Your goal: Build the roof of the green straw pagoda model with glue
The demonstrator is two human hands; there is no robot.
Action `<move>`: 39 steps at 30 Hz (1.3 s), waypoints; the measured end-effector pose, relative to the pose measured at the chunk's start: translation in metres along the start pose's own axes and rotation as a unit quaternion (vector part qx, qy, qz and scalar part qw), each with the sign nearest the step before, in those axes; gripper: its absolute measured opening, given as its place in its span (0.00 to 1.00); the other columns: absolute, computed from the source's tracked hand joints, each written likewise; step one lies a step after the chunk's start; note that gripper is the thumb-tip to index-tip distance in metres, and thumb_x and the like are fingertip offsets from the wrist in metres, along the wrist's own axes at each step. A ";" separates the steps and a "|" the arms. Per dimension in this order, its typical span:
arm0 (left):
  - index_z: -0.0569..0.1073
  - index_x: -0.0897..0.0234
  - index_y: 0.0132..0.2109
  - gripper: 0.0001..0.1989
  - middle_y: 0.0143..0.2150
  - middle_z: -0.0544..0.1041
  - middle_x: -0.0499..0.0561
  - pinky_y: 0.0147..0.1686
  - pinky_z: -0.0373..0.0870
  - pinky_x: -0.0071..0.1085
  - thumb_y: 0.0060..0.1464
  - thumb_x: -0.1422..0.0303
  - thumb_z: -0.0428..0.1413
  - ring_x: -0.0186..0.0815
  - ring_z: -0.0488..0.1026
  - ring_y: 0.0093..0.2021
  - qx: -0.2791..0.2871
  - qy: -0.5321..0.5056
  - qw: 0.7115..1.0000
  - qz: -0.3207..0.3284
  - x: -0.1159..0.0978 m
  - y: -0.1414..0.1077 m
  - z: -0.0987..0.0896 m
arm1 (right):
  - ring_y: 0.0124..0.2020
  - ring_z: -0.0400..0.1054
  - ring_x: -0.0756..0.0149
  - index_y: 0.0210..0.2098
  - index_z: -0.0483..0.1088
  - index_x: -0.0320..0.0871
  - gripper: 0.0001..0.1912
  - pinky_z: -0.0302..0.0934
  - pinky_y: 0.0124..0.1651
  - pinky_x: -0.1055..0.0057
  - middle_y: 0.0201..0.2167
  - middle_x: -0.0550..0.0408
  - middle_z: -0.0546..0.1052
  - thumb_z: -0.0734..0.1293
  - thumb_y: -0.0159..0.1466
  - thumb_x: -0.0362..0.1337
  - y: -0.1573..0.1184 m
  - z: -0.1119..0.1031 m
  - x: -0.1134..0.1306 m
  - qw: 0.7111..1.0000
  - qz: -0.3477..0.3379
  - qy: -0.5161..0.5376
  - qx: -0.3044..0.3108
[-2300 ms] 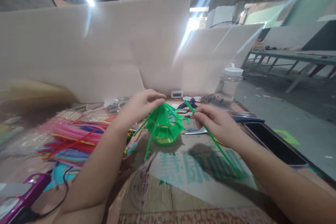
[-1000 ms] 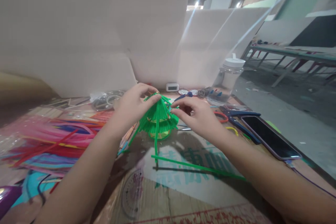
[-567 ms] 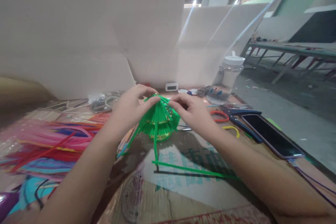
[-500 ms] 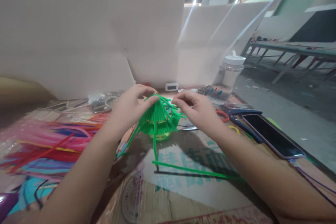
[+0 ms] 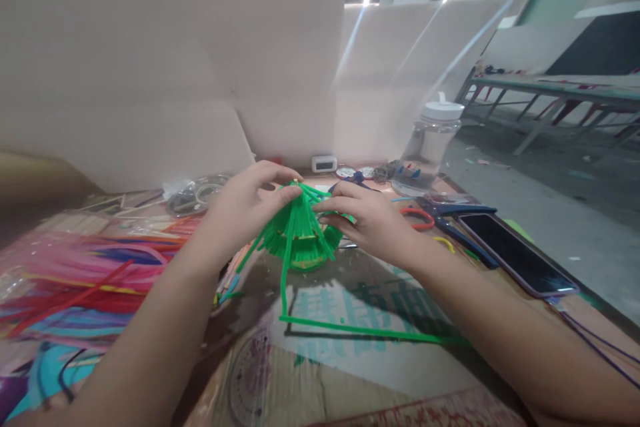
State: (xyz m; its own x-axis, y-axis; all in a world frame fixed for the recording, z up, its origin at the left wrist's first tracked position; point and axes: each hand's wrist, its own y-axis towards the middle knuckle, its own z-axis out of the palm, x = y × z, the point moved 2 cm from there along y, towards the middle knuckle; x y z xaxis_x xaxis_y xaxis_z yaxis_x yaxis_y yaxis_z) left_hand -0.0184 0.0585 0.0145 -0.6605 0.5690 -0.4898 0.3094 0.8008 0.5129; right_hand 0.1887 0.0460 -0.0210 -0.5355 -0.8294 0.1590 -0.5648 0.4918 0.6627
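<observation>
A cone-shaped piece made of green pipe cleaners [image 5: 300, 233] stands on the table in front of me. My left hand [image 5: 245, 203] pinches its gathered tip from the left. On the cone's right side rests my right hand [image 5: 367, 220], with its fingers curled on the green strands. One long green pipe cleaner [image 5: 350, 329] hangs down from the cone and bends across the cardboard toward the right.
A heap of coloured pipe cleaners [image 5: 75, 273] lies at the left. At the right are a dark phone [image 5: 515, 253], blue-handled pliers [image 5: 460, 213], red and yellow rings, and a clear bottle [image 5: 430, 147]. White boards stand behind. A clear protractor [image 5: 250, 380] lies near me.
My right hand let go of the loose green pipe cleaner, which now lies bent on the table, and moved onto the cone's right side. My left hand kept its pinch on the tip.
</observation>
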 end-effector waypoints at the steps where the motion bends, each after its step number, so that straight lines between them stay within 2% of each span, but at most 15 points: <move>1: 0.78 0.58 0.46 0.13 0.44 0.78 0.50 0.46 0.69 0.34 0.59 0.59 0.55 0.38 0.73 0.45 -0.001 0.005 1.000 0.003 0.000 0.000 0.000 | 0.35 0.67 0.67 0.42 0.76 0.43 0.08 0.59 0.36 0.71 0.36 0.52 0.74 0.64 0.68 0.33 0.000 0.000 0.000 1.000 0.009 0.018 0.008; 4: 0.78 0.58 0.46 0.13 0.44 0.78 0.50 0.46 0.69 0.34 0.60 0.58 0.55 0.39 0.73 0.45 -0.001 0.012 1.000 0.006 0.000 0.000 0.000 | 0.36 0.67 0.67 0.37 0.74 0.43 0.06 0.60 0.38 0.70 0.36 0.53 0.73 0.65 0.67 0.34 0.003 -0.004 0.003 0.995 0.045 0.086 0.007; 6: 0.77 0.58 0.46 0.14 0.44 0.78 0.50 0.46 0.69 0.35 0.60 0.57 0.54 0.39 0.73 0.46 0.003 0.011 1.000 0.006 0.001 0.000 0.000 | 0.41 0.69 0.65 0.34 0.72 0.43 0.05 0.62 0.44 0.66 0.40 0.52 0.74 0.65 0.66 0.34 0.007 -0.009 0.006 0.984 0.072 0.162 -0.016; 8: 0.77 0.59 0.46 0.14 0.45 0.78 0.51 0.47 0.69 0.35 0.60 0.57 0.54 0.40 0.73 0.46 0.006 0.009 1.000 0.004 0.000 0.000 0.000 | 0.46 0.71 0.63 0.32 0.69 0.43 0.06 0.63 0.48 0.63 0.42 0.51 0.76 0.64 0.67 0.34 0.009 -0.014 0.008 0.955 0.114 0.272 -0.037; 9: 0.77 0.59 0.47 0.14 0.45 0.78 0.51 0.47 0.69 0.36 0.60 0.57 0.54 0.40 0.73 0.46 0.007 0.008 1.000 0.000 0.000 0.000 0.000 | 0.45 0.72 0.63 0.32 0.67 0.43 0.06 0.64 0.47 0.63 0.39 0.52 0.78 0.63 0.67 0.34 0.010 -0.016 0.008 0.933 0.139 0.329 -0.041; 11: 0.77 0.59 0.46 0.14 0.45 0.78 0.51 0.45 0.70 0.35 0.60 0.57 0.54 0.39 0.74 0.45 0.010 0.004 1.000 -0.010 0.000 0.000 -0.001 | 0.35 0.74 0.66 0.33 0.64 0.44 0.06 0.66 0.40 0.66 0.27 0.58 0.76 0.62 0.68 0.36 0.010 -0.019 0.007 0.891 0.193 0.409 -0.040; 13: 0.77 0.59 0.46 0.14 0.45 0.78 0.51 0.44 0.70 0.34 0.60 0.57 0.54 0.39 0.74 0.44 0.010 0.001 1.000 -0.019 0.000 0.000 -0.001 | 0.21 0.68 0.70 0.34 0.63 0.45 0.07 0.64 0.31 0.70 0.16 0.66 0.68 0.63 0.68 0.39 0.009 -0.024 0.004 0.871 0.225 0.433 -0.046; 16: 0.77 0.59 0.46 0.14 0.45 0.78 0.50 0.44 0.70 0.34 0.59 0.58 0.55 0.39 0.73 0.45 0.009 0.002 1.000 -0.018 0.000 -0.001 -0.001 | 0.16 0.58 0.75 0.33 0.66 0.44 0.09 0.56 0.23 0.74 0.15 0.67 0.63 0.66 0.66 0.42 0.008 -0.036 -0.001 0.885 0.243 0.387 -0.085; 20: 0.77 0.58 0.46 0.13 0.45 0.77 0.50 0.44 0.69 0.34 0.60 0.58 0.55 0.38 0.73 0.45 0.008 0.008 1.000 -0.013 0.000 -0.001 0.000 | 0.18 0.56 0.75 0.32 0.72 0.43 0.10 0.50 0.22 0.74 0.16 0.64 0.63 0.65 0.66 0.41 0.008 -0.049 0.003 0.920 0.254 0.266 -0.136; 23: 0.77 0.59 0.45 0.13 0.44 0.77 0.50 0.46 0.68 0.35 0.60 0.57 0.55 0.39 0.73 0.45 0.001 0.015 1.000 -0.007 -0.002 -0.001 0.001 | 0.23 0.62 0.72 0.31 0.75 0.43 0.08 0.54 0.26 0.72 0.21 0.60 0.71 0.66 0.65 0.37 0.010 -0.040 0.014 0.947 0.229 0.207 -0.089; 26: 0.76 0.60 0.45 0.13 0.43 0.77 0.50 0.47 0.67 0.35 0.60 0.58 0.55 0.39 0.73 0.46 -0.005 0.017 1.000 0.013 -0.005 -0.002 0.002 | 0.26 0.64 0.72 0.34 0.77 0.42 0.06 0.56 0.30 0.72 0.27 0.58 0.76 0.66 0.64 0.33 0.011 -0.022 0.020 0.966 0.198 0.166 -0.031; 29: 0.76 0.60 0.44 0.12 0.44 0.77 0.50 0.48 0.67 0.35 0.60 0.59 0.55 0.39 0.73 0.46 -0.009 0.025 0.999 0.028 -0.009 -0.003 0.002 | 0.26 0.63 0.72 0.36 0.76 0.42 0.07 0.55 0.31 0.72 0.28 0.58 0.76 0.66 0.65 0.34 0.010 -0.009 0.018 0.964 0.207 0.164 -0.005; 32: 0.76 0.60 0.43 0.11 0.44 0.77 0.50 0.48 0.67 0.35 0.60 0.59 0.54 0.39 0.73 0.46 -0.006 0.026 0.999 0.040 -0.014 -0.005 0.002 | 0.26 0.63 0.72 0.33 0.75 0.42 0.06 0.55 0.29 0.72 0.26 0.59 0.74 0.68 0.63 0.37 0.008 -0.002 0.017 0.952 0.242 0.186 0.008; 36: 0.76 0.60 0.43 0.12 0.44 0.77 0.51 0.48 0.68 0.35 0.60 0.59 0.54 0.39 0.73 0.46 -0.004 0.024 0.998 0.050 -0.016 -0.005 0.001 | 0.26 0.62 0.72 0.29 0.73 0.42 0.06 0.55 0.30 0.73 0.24 0.60 0.72 0.67 0.63 0.33 0.009 -0.002 0.018 0.948 0.245 0.205 0.010; 39: 0.77 0.61 0.44 0.13 0.44 0.78 0.51 0.48 0.68 0.36 0.60 0.58 0.55 0.39 0.73 0.46 -0.004 0.024 0.999 0.028 -0.009 -0.003 0.001 | 0.26 0.63 0.72 0.31 0.69 0.42 0.05 0.57 0.31 0.73 0.24 0.61 0.70 0.65 0.64 0.34 0.011 -0.007 0.013 0.936 0.243 0.254 -0.015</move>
State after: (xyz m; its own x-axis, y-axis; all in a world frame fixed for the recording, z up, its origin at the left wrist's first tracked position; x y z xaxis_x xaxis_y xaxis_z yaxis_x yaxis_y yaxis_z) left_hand -0.0132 0.0515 0.0169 -0.6748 0.6024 -0.4263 0.3404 0.7666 0.5445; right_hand 0.1804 0.0384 -0.0064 -0.3530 -0.5318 0.7698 -0.3097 0.8428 0.4402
